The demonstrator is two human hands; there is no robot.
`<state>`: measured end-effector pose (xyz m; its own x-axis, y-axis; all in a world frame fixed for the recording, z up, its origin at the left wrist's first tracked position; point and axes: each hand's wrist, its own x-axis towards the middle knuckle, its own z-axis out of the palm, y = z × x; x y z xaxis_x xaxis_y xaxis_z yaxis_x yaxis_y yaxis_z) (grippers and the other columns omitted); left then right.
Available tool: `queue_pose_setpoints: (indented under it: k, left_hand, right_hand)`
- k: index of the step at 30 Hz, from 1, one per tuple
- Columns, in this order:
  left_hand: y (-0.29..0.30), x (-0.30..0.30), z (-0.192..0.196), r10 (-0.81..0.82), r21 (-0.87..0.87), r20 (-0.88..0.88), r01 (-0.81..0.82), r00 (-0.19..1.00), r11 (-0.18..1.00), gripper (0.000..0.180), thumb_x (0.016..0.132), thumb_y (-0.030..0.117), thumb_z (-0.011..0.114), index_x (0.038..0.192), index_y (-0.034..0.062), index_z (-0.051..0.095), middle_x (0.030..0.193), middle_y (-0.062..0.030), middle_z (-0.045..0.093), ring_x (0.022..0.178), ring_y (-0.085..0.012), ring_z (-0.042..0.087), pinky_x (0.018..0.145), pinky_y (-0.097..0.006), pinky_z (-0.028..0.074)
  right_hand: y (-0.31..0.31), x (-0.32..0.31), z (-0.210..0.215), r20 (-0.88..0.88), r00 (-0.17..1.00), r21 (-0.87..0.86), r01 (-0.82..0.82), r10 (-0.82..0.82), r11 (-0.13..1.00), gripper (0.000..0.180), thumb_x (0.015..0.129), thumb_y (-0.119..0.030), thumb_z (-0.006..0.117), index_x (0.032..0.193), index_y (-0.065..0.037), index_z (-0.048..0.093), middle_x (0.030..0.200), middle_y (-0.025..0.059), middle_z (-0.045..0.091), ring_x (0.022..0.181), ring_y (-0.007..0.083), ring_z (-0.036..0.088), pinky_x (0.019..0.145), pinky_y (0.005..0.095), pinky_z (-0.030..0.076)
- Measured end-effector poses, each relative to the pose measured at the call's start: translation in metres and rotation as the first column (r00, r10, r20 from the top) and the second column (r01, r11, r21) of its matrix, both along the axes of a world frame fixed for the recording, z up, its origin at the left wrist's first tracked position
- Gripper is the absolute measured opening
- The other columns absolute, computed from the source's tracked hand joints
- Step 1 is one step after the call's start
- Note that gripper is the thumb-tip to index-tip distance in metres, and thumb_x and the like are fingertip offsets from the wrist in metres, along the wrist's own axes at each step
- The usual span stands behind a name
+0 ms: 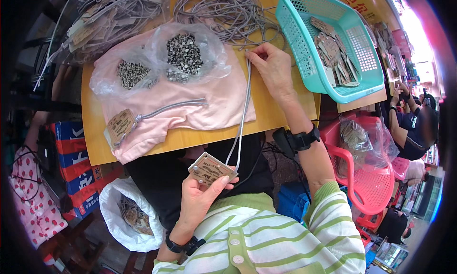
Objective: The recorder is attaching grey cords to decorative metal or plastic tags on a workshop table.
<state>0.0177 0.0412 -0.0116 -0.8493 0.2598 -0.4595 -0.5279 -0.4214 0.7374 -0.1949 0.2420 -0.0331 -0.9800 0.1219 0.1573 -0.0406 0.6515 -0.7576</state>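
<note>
The fingers of the left hand (200,198) pinch a tan tag (209,170), low over the lap. The fingers of the right hand (276,69) are held close together, pinching the top of a thin grey cord (248,98). The cord hangs in 2 strands from there down to the tag. It seems to be on the tag now, but the knot is too small to tell.

Past the hands is a yellow tabletop (190,144) with a pink cloth (190,114) on it. Near the cloth's lower left corner lies another tag (120,125) with a cord tied on, so that 1 looks done. Farther up sit 2 heaps of tiny metal bits (183,55) in clear plastic.

At the back is a big tangle of loose cords (219,17), so there seems to be lots left to do. The green basket (328,92) on the right holds a pile of tags (333,52) with no cords that show. A white sack (108,202) at the lower left has stuff inside, but whether it is finished is hard to tell.
</note>
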Motion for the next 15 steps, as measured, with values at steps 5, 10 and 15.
queue_pose_setpoints:
  k: [5,10,15]
  left_hand:
    - [-0.0013,0.0004,-0.0019,0.013,-0.008,-0.004,-0.013,1.0,1.0,0.022,0.088,0.005,0.06,0.108,-0.0055,0.06,0.108,-0.015,0.064,0.091,-0.0209,0.066,0.078,-0.028,0.054]
    - [-0.0003,-0.0016,-0.003,0.002,-0.003,0.004,-0.002,1.0,1.0,0.022,0.088,0.004,0.06,0.108,-0.0054,0.06,0.107,-0.0144,0.065,0.091,-0.0206,0.066,0.078,-0.028,0.054]
    - [0.0002,-0.002,-0.0024,-0.009,0.006,-0.023,0.009,1.0,1.0,0.022,0.089,0.004,0.059,0.108,-0.0055,0.06,0.106,-0.0139,0.065,0.091,-0.0198,0.065,0.078,-0.028,0.054]
  right_hand:
    - [-0.0001,0.0004,0.0016,0.007,1.0,0.01,0.003,-0.003,1.0,0.026,0.079,-0.022,0.067,0.082,0.004,0.065,0.072,0.0152,0.065,0.065,0.0239,0.062,0.063,0.033,0.048]
    - [0.0026,0.0016,-0.0011,0.005,0.999,-0.013,-0.04,0.04,0.999,0.027,0.079,-0.022,0.065,0.082,0.005,0.065,0.073,0.0163,0.065,0.066,0.0256,0.062,0.064,0.0336,0.048]
    - [0.0015,0.0005,0.0059,0.051,0.999,0.004,-0.019,0.019,1.0,0.026,0.079,-0.022,0.064,0.083,0.004,0.065,0.073,0.0166,0.065,0.066,0.0261,0.063,0.065,0.0339,0.048]
